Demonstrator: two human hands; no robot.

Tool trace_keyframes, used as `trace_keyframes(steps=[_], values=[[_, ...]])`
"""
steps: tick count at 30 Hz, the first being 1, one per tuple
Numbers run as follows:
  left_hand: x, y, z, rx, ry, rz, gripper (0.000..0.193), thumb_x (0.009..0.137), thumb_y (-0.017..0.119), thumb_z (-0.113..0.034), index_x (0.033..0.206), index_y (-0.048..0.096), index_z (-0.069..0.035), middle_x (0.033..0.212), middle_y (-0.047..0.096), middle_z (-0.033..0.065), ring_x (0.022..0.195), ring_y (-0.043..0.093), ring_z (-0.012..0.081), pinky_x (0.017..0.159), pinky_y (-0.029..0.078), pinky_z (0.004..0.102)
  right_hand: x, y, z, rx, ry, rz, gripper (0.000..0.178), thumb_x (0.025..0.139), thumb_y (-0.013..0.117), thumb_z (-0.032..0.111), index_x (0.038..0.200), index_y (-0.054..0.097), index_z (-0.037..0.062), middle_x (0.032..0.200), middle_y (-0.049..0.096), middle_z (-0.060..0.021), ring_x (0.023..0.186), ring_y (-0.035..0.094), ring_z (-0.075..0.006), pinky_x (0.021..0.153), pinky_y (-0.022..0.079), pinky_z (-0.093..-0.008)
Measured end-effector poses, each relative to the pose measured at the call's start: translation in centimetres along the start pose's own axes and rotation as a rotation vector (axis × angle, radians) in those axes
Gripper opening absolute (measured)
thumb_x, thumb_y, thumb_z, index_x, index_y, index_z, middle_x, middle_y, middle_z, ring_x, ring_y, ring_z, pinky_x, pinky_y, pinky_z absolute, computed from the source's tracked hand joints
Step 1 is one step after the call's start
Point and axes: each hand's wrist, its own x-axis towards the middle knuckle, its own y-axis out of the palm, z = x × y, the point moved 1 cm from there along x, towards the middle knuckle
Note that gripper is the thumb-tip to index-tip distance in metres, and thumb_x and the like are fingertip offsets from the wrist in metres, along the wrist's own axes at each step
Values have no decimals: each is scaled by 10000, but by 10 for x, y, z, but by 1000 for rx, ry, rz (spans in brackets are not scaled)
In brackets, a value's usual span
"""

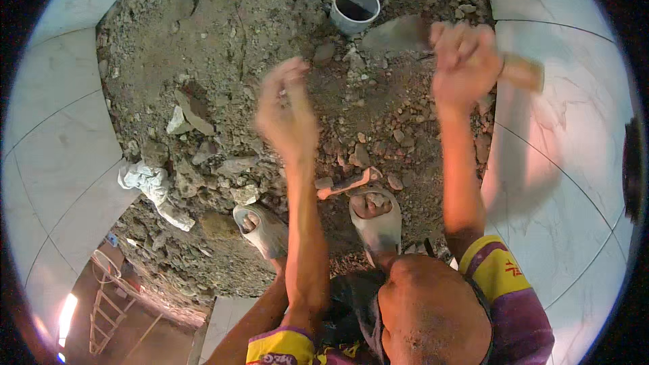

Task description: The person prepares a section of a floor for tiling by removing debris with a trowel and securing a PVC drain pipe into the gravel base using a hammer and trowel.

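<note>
My right hand [466,64], smeared by motion, is wrapped round a trowel. Its wooden handle end [527,73] sticks out to the right of the fist, and the blurred grey blade [399,33] points left over the dirt. Just beyond the blade, a white round plastic pipe end or cup [355,10] stands in the ground, its mouth up and its inside dark. My left hand [287,104] is raised over the rubble, apart from the pipe. Its fingers look bent but are too blurred to tell whether they hold anything.
Earth and stones [223,47] fill the space between tiled surfaces left and right [554,135]. A hammer-like tool [348,184] lies between my shod feet [378,223]. A crumpled white bag [145,179] lies left. A ladder-like frame [105,317] is at the lower left.
</note>
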Motion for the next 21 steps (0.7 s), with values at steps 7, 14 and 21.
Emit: trace_keyframes(steps=[7, 14, 21], values=[[0, 159, 85, 135, 196, 455, 316, 1025, 575, -60, 1331, 650, -42, 1185, 758, 198, 1123, 704, 426, 959, 554, 495, 16, -51, -45, 174, 482, -217, 323, 1029, 560, 175, 734, 452, 102, 627, 490, -39, 541, 389, -143, 615, 419, -375], [4, 184, 80, 791, 670, 624, 414, 894, 707, -117, 1302, 675, -56, 1289, 670, 113, 1251, 551, 298, 1028, 451, 445, 11, -60, -55, -435, -182, 24, 329, 1018, 605, 184, 708, 529, 103, 602, 505, -16, 491, 431, -161, 473, 338, -317], [15, 180, 87, 967, 746, 610, 414, 936, 677, -184, 1336, 687, -79, 1261, 670, 94, 1194, 563, 279, 985, 439, 428, 8, -26, -38, 14, 356, -74, 392, 1001, 689, 181, 664, 509, 95, 605, 505, 20, 520, 472, -106, 472, 357, -322]])
